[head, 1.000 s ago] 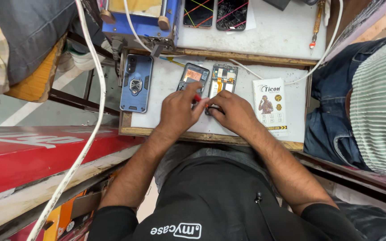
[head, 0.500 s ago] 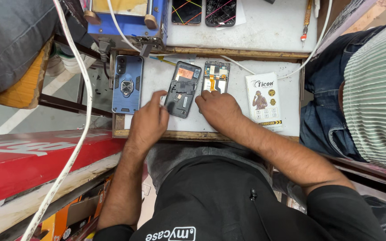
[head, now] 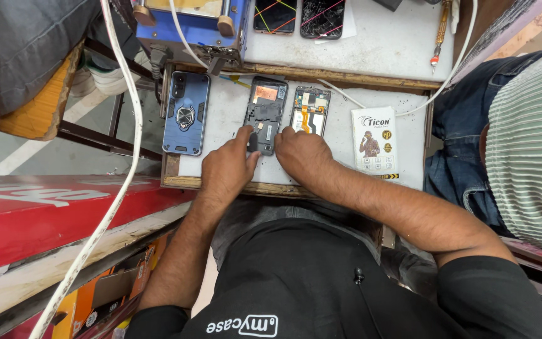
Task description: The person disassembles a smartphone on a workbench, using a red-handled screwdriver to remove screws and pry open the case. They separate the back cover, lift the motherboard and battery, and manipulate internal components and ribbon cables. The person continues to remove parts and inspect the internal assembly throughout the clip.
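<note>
A blue ring-holder phone case (head: 185,113) lies left; a white printed packet (head: 375,141) right; two cracked phones (head: 299,15) far.
</note>
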`<state>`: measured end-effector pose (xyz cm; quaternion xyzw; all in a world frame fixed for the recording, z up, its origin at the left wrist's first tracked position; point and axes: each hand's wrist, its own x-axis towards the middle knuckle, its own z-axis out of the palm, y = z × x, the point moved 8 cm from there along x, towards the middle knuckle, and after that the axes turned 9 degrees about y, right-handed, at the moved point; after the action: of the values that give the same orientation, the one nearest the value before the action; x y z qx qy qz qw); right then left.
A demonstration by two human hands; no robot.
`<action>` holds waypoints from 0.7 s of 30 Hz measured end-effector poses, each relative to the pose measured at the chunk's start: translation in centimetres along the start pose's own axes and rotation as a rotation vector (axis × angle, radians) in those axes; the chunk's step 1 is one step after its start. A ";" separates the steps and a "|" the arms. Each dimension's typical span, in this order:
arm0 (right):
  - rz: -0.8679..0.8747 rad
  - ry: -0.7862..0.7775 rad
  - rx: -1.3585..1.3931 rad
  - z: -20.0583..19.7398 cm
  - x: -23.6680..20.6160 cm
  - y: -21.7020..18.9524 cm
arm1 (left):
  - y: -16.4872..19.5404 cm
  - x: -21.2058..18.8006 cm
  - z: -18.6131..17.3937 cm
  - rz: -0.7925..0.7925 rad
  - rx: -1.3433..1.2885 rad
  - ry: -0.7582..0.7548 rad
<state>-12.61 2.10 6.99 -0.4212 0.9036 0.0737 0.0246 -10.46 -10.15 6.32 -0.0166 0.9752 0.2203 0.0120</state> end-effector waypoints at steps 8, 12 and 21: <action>-0.012 -0.172 0.035 -0.6 0.9 0.1 | -0.3 -0.1 -2.0 0.001 -0.137 0.124; -0.090 -0.307 -0.042 0.1 1.1 -0.2 | -1.3 -0.1 -1.0 -0.088 -0.155 0.005; 0.093 0.033 0.289 -1.0 2.0 2.1 | -1.5 0.5 -1.6 -0.038 -0.260 0.103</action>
<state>-15.45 1.75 7.98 -0.3723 0.9235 -0.0629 0.0669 -10.89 -12.21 7.05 -0.0477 0.9372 0.3435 -0.0363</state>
